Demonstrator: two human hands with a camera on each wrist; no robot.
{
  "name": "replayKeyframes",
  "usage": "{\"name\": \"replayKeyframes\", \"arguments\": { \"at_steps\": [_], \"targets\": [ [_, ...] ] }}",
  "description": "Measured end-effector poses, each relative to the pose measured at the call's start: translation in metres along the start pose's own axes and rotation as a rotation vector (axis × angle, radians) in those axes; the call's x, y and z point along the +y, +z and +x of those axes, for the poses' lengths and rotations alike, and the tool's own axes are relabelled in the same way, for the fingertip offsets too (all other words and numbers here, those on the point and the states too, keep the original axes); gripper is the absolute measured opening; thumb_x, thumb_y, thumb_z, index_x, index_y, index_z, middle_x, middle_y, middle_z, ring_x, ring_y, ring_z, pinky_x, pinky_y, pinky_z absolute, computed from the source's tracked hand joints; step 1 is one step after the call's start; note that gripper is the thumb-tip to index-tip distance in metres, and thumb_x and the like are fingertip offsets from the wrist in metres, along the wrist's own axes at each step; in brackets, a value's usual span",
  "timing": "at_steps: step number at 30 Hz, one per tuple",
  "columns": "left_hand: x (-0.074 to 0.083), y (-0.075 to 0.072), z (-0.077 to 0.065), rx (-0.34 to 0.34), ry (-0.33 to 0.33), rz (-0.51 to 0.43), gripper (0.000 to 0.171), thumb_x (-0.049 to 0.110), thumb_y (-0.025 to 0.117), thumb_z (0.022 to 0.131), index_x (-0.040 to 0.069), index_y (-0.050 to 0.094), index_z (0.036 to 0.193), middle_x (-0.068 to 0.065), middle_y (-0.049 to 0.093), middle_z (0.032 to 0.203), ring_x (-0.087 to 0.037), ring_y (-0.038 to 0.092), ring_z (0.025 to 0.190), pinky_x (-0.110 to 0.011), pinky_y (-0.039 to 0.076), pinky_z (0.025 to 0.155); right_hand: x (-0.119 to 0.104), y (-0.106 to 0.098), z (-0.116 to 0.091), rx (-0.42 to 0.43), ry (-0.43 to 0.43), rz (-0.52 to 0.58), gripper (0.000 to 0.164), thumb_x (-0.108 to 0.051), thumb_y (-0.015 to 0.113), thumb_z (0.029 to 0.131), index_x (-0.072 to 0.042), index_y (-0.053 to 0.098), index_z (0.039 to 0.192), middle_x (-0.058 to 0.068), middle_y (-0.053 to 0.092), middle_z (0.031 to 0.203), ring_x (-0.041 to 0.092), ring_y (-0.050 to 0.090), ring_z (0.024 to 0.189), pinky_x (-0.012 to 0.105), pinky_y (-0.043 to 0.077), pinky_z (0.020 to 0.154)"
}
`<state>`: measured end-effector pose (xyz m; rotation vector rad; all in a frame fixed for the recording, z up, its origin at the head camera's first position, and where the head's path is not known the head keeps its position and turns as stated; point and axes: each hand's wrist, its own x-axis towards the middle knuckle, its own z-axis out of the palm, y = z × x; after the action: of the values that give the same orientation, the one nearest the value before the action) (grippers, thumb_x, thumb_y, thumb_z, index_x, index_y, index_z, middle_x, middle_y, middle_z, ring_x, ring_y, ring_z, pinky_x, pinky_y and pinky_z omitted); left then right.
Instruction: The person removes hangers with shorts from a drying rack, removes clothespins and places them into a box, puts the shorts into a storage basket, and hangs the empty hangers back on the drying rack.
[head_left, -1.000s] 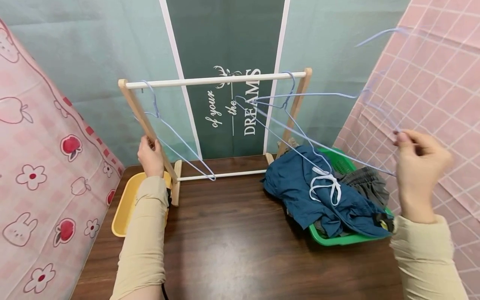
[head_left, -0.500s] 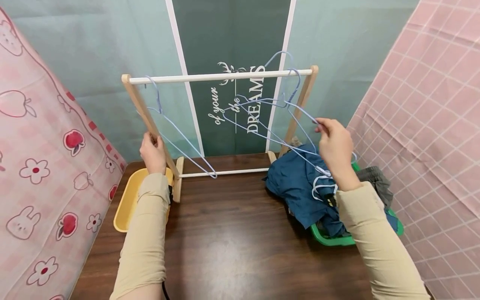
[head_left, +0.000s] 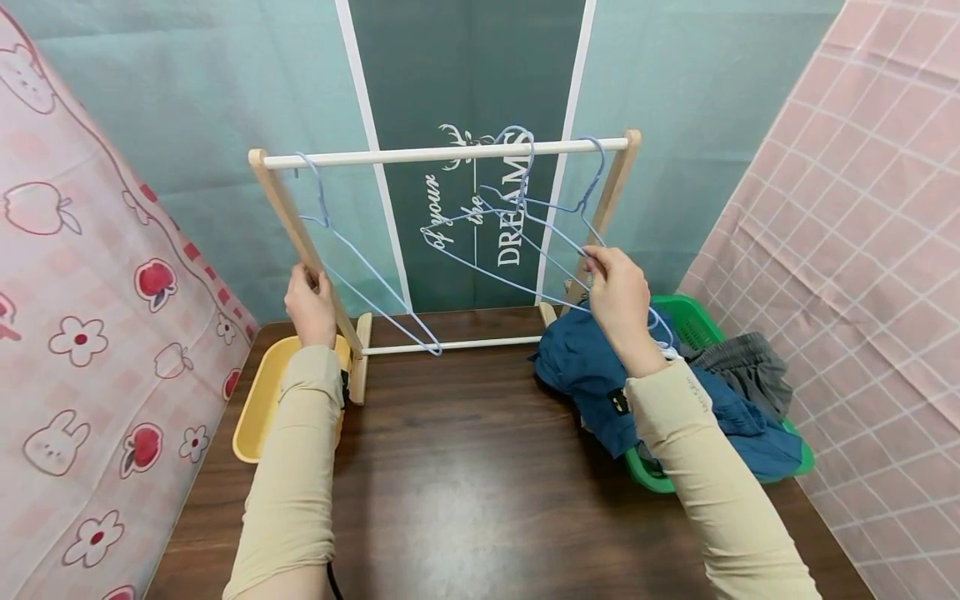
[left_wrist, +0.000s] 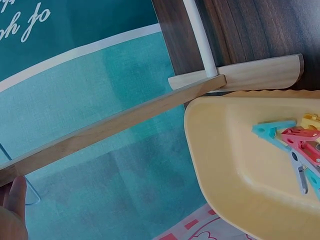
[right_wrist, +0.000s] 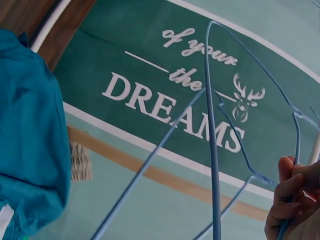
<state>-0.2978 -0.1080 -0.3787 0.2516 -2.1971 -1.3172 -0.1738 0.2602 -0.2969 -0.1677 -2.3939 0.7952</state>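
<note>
My left hand (head_left: 310,310) grips the left wooden post (head_left: 281,204) of a small clothes rack. The right hand (head_left: 618,298) pinches a thin blue clothes hanger (head_left: 555,232) by one sloping arm. That hanger's hook overlaps the white top rail (head_left: 420,156) in the head view, right of its middle. In the right wrist view, fingers and thumb (right_wrist: 295,197) curl round the hanger's wire (right_wrist: 212,125). Two more blue hangers hang from the rail, one near the left post and another near the right post. The left wrist view shows only part of the left hand (left_wrist: 14,212).
A green basket (head_left: 693,321) at the right holds a blue garment (head_left: 573,342) and a grey one (head_left: 742,371). Beside the left post stands a yellow basin (left_wrist: 220,145) with several clothespins (left_wrist: 300,147). A white bar (head_left: 480,342) joins the rack's feet on the dark wooden table (head_left: 442,467).
My right hand has brought the hanger leftward from the far right, and its hook has come down to the rail. The left hand keeps its hold on the post.
</note>
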Motion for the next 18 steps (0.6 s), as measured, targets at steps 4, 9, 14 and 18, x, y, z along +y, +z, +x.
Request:
{"name": "replayKeyframes", "arguments": {
  "at_steps": [4, 9, 14, 18],
  "targets": [
    [0.001, 0.000, -0.001, 0.005, 0.007, -0.005, 0.023, 0.018, 0.051, 0.099, 0.000, 0.056, 0.111, -0.022, 0.063, 0.110, -0.032, 0.063, 0.104, -0.044, 0.053, 0.086, -0.001, 0.008, -0.002, -0.015, 0.001, 0.008, 0.026, -0.010, 0.048, 0.100, -0.003, 0.067, 0.116, 0.017, 0.068, 0.099, 0.035, 0.062, 0.088, 0.048, 0.048, 0.075],
    [0.001, 0.001, -0.001, 0.017, 0.017, -0.004, 0.023, 0.017, 0.051, 0.098, -0.001, 0.056, 0.111, -0.022, 0.062, 0.109, -0.032, 0.063, 0.102, -0.044, 0.053, 0.086, -0.002, 0.016, -0.005, -0.039, -0.011, 0.025, 0.025, -0.009, 0.050, 0.099, -0.002, 0.067, 0.116, 0.017, 0.069, 0.099, 0.034, 0.062, 0.087, 0.046, 0.048, 0.075],
    [0.000, 0.000, 0.000, 0.000, 0.007, 0.008, 0.024, 0.020, 0.051, 0.099, 0.000, 0.056, 0.112, -0.021, 0.062, 0.110, -0.033, 0.063, 0.102, -0.044, 0.053, 0.086, -0.003, 0.021, -0.008, -0.114, -0.007, 0.034, 0.026, -0.011, 0.050, 0.099, -0.003, 0.066, 0.118, 0.017, 0.070, 0.097, 0.031, 0.063, 0.081, 0.041, 0.047, 0.068],
    [0.000, -0.001, 0.000, -0.014, 0.002, 0.021, 0.025, 0.021, 0.050, 0.099, 0.001, 0.055, 0.113, -0.021, 0.062, 0.114, -0.033, 0.063, 0.105, -0.045, 0.054, 0.088, -0.005, 0.026, -0.008, -0.203, 0.024, 0.046, 0.029, -0.013, 0.051, 0.098, -0.004, 0.063, 0.122, 0.019, 0.070, 0.102, 0.032, 0.065, 0.084, 0.041, 0.049, 0.068]
  ]
}}
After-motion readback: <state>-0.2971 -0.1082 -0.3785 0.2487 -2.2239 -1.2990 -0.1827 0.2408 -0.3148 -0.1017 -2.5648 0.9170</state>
